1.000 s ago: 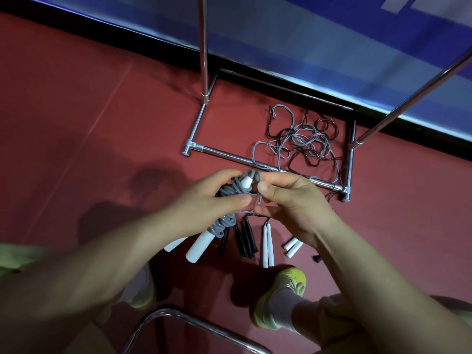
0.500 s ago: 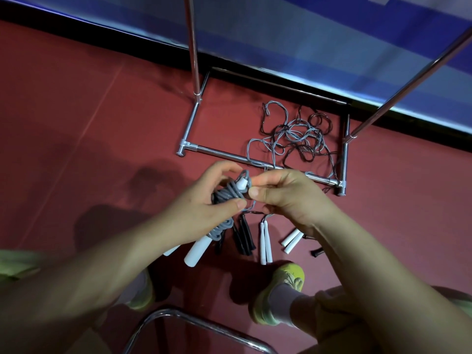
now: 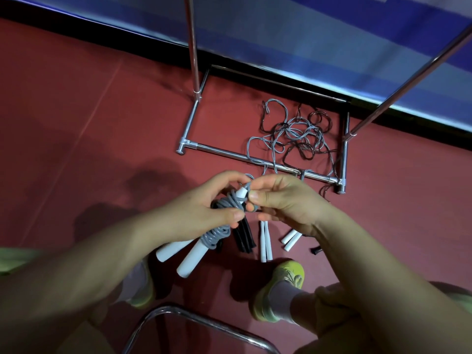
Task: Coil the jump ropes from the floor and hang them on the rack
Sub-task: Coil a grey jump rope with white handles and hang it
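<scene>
Head: coiled rope (image 3: 224, 213) between hands.

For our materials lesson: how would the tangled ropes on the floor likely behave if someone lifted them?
The tangled ropes look thin and loosely looped, so probably floppy and light. Grey and dark cords cross, and some pass the rack's base bar, so they may snag.

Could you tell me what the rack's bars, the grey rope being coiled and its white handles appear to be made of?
Rack: polished, probably chromed metal tubing; it shows bright mirror-like glints. Grey rope: seemingly matte rubbery or PVC cord; it bends in smooth, soft loops without shine. White handles: likely smooth plastic, plain and evenly coloured, though a foam covering cannot be ruled out.
</scene>
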The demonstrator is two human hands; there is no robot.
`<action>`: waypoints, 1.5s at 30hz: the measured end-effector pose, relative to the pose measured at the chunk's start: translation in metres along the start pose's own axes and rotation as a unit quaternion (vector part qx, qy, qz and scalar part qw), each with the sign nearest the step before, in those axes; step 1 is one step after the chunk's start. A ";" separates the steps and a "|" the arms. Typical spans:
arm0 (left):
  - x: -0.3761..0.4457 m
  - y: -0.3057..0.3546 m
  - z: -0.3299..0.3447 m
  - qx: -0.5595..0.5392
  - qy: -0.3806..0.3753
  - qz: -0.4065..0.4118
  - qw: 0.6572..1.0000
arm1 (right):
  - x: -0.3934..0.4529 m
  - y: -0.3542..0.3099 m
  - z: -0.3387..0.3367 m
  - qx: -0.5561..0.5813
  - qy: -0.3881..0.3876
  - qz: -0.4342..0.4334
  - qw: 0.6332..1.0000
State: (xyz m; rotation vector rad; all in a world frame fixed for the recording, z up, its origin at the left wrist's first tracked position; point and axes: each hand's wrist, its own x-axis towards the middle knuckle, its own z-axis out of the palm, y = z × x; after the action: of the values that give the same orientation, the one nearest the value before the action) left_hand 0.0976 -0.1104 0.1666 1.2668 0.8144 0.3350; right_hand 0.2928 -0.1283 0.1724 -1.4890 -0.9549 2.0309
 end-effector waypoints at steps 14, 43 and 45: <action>-0.001 0.009 -0.007 -0.048 -0.050 -0.049 0.996 | 0.002 0.002 0.007 0.098 -0.006 -0.049 0.994; 0.000 0.041 0.003 -0.105 0.100 -0.139 0.980 | -0.019 -0.016 0.019 0.081 0.171 -0.089 0.978; -0.005 0.053 0.003 -0.121 0.123 -0.123 0.977 | -0.028 -0.022 0.025 0.078 0.152 -0.106 0.980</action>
State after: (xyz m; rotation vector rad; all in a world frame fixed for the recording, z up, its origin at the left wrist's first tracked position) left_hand 0.1075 -0.1000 0.2182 0.8963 1.0942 0.3826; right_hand 0.2770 -0.1406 0.2114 -1.4900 -0.7743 1.6301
